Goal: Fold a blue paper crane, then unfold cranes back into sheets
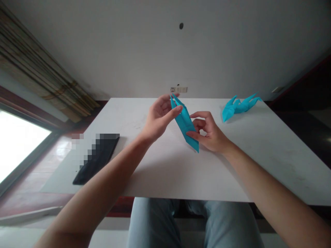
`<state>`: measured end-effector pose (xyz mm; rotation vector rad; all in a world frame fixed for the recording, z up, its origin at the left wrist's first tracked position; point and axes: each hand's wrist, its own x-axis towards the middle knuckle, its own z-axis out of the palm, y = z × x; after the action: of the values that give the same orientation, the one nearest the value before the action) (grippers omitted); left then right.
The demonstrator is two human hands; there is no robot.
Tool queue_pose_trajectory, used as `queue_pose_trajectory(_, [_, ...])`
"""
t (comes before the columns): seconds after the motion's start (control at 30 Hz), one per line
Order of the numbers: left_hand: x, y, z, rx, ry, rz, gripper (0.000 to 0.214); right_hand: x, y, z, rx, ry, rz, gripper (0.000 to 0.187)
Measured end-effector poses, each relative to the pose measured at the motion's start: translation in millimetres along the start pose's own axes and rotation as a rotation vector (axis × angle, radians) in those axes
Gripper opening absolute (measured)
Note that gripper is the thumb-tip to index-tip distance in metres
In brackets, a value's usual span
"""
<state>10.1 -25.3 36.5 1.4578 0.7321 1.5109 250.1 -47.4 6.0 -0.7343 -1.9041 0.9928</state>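
A long piece of folded blue paper (184, 121) slants between my two hands, raised over the white table. My left hand (162, 115) pinches its upper part, the thumb across the near face and the fingers behind. Two narrow points stick out at that upper end. Lower down, my right hand (207, 132) grips the right edge, with the thumb in front and the other fingers curled behind the paper. The paper's lower tip points down toward the table.
Two folded blue paper cranes (236, 106) sit at the table's far right. A dark flat object (99, 160), partly blurred out, lies at the left. The white table (160, 179) reaches back to a grey wall with sockets (179, 90). A curtain (51, 69) hangs at the left.
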Motion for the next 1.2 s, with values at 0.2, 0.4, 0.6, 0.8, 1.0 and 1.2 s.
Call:
queue_pose_trajectory(0.2, [2,2,-2.7,0.035,0.011,-0.004,0.055,1,-1,-3,-0.016,0.039,-0.022,0.041])
queue_pose_trajectory(0.4, [13,-1,-26.0,0.172,0.004,0.106,0.045,6,1,-18,-0.123,0.113,0.034,0.035])
queue_pose_trajectory(0.6, [15,4,-42.6,0.513,-0.161,0.185,0.031,10,0,-35,-0.271,0.161,-0.028,0.020])
queue_pose_trajectory(0.8, [12,11,-46.5,0.719,-0.311,0.306,0.018,13,-5,-45,-0.540,0.067,-0.221,0.010])
queue_pose_trajectory(1.0, [15,7,-51.6,0.850,-0.346,0.506,0.014,13,-3,-49,-0.656,0.097,-0.298,0.010])
queue_pose_trajectory(1.2, [15,5,-54.6,0.929,-0.307,0.487,0.025,13,-4,-51,-0.654,0.122,-0.284,0.010])
